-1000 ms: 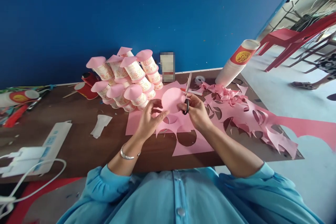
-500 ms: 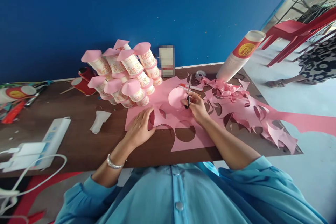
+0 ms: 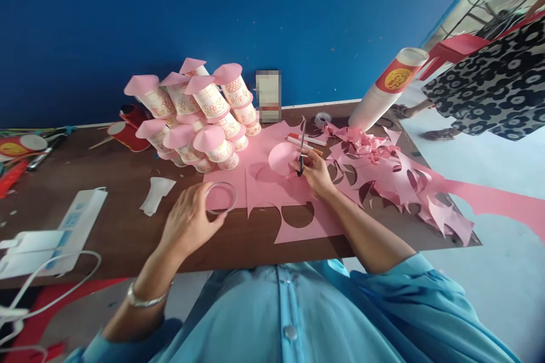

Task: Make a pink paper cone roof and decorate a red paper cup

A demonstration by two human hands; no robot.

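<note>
Now our left hand (image 3: pixel 187 221) has left the pink sheet (image 3: pixel 272 193) and its fingers grip a clear ring (image 3: pixel 220 198); our right hand (image 3: pixel 313 173) still clasps scissors (image 3: pixel 301 153) and disc (image 3: pixel 281 159).

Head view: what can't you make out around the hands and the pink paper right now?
- Scissors: handles hidden in the right hand.
- Boxy item at the wall: blurred out.
- Clear ring at the left hand: lid or tape, cannot tell.
- White device: cut off by the left edge.
</note>
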